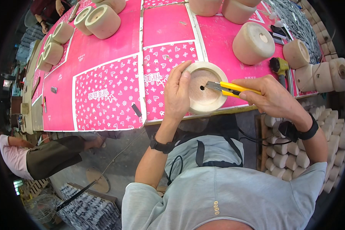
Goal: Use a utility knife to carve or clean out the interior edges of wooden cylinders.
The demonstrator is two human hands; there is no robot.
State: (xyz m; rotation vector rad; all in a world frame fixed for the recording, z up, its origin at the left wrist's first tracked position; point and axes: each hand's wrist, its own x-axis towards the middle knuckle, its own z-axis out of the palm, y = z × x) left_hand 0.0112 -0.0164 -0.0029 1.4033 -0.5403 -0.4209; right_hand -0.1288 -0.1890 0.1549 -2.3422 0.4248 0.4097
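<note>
One pot (pixel 204 102) gripped at its rim by your left hand (pixel 176 94), yellow cutter (pixel 230 89) grasped in your right hand (pixel 271 96), blade (pixel 214 85) near the hole (pixel 202 88).

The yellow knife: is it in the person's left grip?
No, the right grip holds the yellow knife, while the left grip holds the edge of the pale round pot.

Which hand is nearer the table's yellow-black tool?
Right: the right hand is close, on the near side of the tool; the left hand is farther left, holding the round piece.
</note>
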